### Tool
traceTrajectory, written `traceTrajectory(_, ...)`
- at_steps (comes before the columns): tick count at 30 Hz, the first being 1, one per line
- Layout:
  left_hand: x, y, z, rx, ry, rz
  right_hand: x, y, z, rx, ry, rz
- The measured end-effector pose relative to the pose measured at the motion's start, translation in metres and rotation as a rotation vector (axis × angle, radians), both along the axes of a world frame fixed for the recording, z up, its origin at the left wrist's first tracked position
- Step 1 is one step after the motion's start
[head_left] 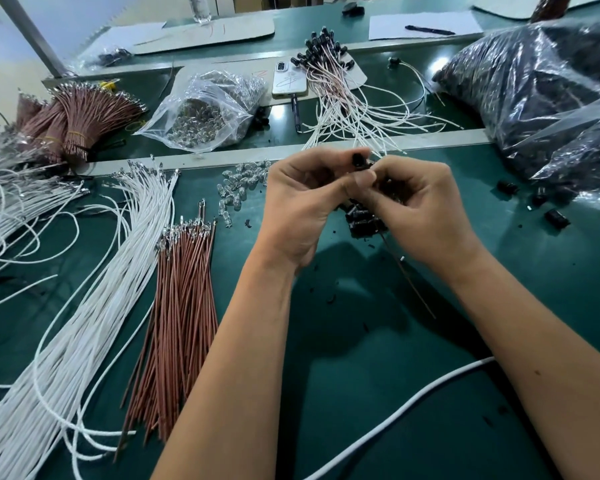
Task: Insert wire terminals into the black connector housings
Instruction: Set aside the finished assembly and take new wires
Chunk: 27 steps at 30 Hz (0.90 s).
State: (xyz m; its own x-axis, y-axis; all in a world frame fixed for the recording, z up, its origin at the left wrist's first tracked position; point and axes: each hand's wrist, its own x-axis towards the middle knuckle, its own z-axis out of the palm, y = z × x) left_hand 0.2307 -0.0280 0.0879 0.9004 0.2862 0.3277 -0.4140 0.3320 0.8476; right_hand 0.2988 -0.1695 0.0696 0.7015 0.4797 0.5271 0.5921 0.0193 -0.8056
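Over the green table both hands meet: the left hand pinches a black connector housing at its fingertips, and the right hand is curled round a thin brown wire that trails down toward the person. A small heap of loose black housings lies on the table just under the hands, with the brown wires and white wires fanned out to the left.
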Motion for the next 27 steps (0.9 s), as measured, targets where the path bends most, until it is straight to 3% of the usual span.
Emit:
traceTrajectory(13,0.009,-0.010,-0.007,-0.091,0.275,0.193,-0.005,0.005,0.006,-0.084,0.136,-0.028)
traceTrajectory(18,0.010,-0.008,-0.012,-0.065,0.360,0.264,-0.002,0.006,0.002,-0.229,0.065,-0.064)
traceTrajectory(27,0.008,-0.009,-0.011,-0.046,0.414,0.286,-0.002,0.005,0.002,-0.312,-0.010,-0.056)
